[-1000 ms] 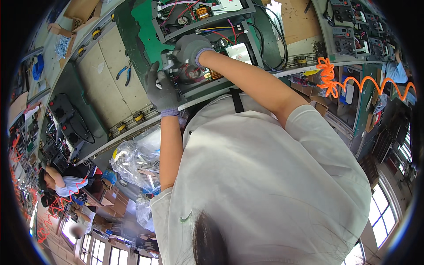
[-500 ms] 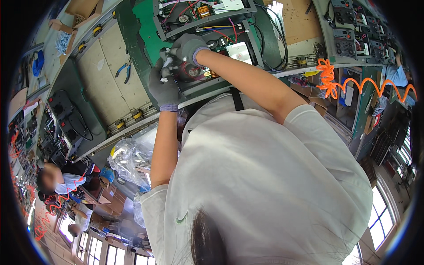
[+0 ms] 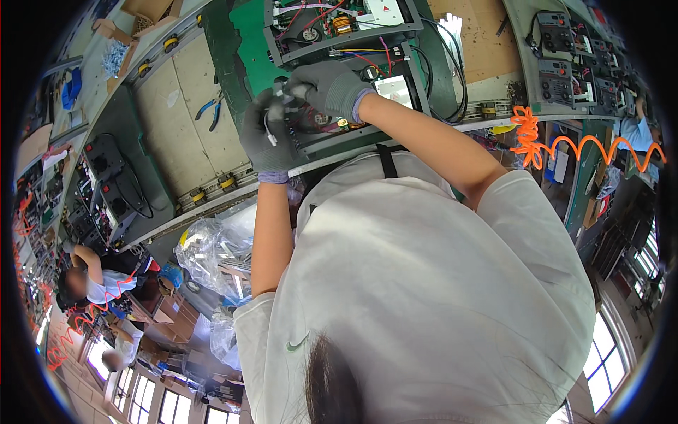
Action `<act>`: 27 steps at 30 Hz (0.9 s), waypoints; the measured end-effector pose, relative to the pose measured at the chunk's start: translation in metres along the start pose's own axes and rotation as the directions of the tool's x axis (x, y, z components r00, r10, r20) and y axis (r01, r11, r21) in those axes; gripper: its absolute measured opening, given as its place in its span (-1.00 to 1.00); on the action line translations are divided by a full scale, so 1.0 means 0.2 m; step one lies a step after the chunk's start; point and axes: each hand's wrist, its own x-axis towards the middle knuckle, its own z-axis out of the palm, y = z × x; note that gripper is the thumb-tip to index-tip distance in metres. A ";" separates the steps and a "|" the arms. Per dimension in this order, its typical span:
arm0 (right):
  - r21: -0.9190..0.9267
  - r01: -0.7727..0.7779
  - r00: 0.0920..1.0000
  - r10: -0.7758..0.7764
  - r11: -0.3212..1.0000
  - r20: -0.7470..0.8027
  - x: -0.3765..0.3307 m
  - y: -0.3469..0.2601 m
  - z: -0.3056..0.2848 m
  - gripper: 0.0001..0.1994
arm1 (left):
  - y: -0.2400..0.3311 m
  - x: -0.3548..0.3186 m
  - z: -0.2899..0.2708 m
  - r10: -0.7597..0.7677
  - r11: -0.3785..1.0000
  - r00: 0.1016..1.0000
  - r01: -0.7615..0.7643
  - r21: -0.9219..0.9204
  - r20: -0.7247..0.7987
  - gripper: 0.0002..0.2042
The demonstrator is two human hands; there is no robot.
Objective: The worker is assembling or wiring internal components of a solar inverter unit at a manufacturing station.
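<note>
My gloved left hand [image 3: 267, 138] is beside the left end of the nearer open chassis [image 3: 353, 134], fingers curled in. A small white connector [image 3: 271, 137] on a short lead lies against its palm. My gloved right hand [image 3: 328, 88] reaches over the same chassis, its fingers closed and meeting the left fingertips. What they pinch between them is smeared by motion. Under the right hand, the chassis shows circuit boards, coloured wires and a white-topped block [image 3: 394, 92], partly covered by the hand and forearm.
Behind stands a second open chassis [image 3: 342, 32]. Blue-handled pliers [image 3: 210, 113] lie on the bench to the left. Black cables [image 3: 452, 106] loop at the right, near a coiled orange hose [image 3: 526, 134]. Black units fill the right bench [image 3: 554, 42]. Other people [image 3: 106, 286] are at lower left.
The whole view has shifted slightly. My right wrist has moved right and a little nearer to me. The white connector at my left palm has swung to point more toward me.
</note>
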 end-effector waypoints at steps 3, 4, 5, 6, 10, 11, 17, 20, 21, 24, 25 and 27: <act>-0.036 0.024 0.998 -0.022 0.999 0.053 -0.01 -0.01 0.02 -0.76 | -0.04 0.02 -0.03 -0.062 0.997 0.995 0.058 0.058 0.073 -0.74; -0.034 0.022 0.998 -0.020 0.999 0.053 -0.01 0.00 0.02 -0.76 | -0.05 0.03 -0.04 0.066 0.981 0.992 -0.084 0.176 0.108 -0.76; 0.016 0.001 0.995 -0.002 1.000 0.102 0.00 0.00 0.02 -0.76 | -0.05 0.03 -0.05 0.187 0.932 0.970 -0.226 0.284 0.157 -0.78; 0.065 -0.023 0.988 0.013 0.998 0.152 0.00 0.00 0.01 -0.75 | -0.06 0.03 -0.06 0.185 0.932 0.970 -0.224 0.284 0.158 -0.78; 0.042 -0.045 0.987 0.038 0.998 0.157 0.03 0.01 -0.01 -0.79 | -0.07 0.01 -0.02 0.190 0.950 0.977 -0.207 0.235 0.094 -0.83; -0.101 -0.068 0.995 0.075 0.993 0.062 0.06 0.05 0.03 -0.80 | -0.09 0.00 0.00 0.063 0.990 0.997 -0.057 0.126 -0.037 -0.83; -0.294 -0.070 0.989 0.029 0.953 -0.144 0.14 0.19 0.20 -0.80 | -0.22 -0.05 0.01 -0.101 0.986 0.994 0.104 0.132 -0.034 -0.80; -0.349 0.002 0.982 -0.068 0.937 -0.176 0.13 0.21 0.24 -0.81 | -0.26 -0.08 0.02 -0.076 0.993 0.995 0.081 0.087 -0.059 -0.80; -0.397 0.030 0.975 -0.114 0.917 -0.190 0.12 0.22 0.25 -0.81 | -0.27 -0.08 0.03 -0.077 0.993 0.995 0.083 0.087 -0.062 -0.80; -0.467 0.021 0.979 -0.113 0.884 -0.170 0.11 0.20 0.25 -0.83 | -0.24 -0.08 0.05 -0.012 0.982 0.996 0.029 0.188 -0.093 -0.80; -0.467 0.022 0.979 -0.113 0.884 -0.168 0.11 0.20 0.25 -0.83 | -0.24 -0.08 0.06 0.035 0.976 0.995 -0.013 0.216 -0.099 -0.80; -0.534 0.094 0.976 -0.185 0.840 -0.119 0.12 0.21 0.25 -0.84 | -0.24 -0.08 0.06 0.082 0.968 0.991 -0.054 0.244 -0.104 -0.79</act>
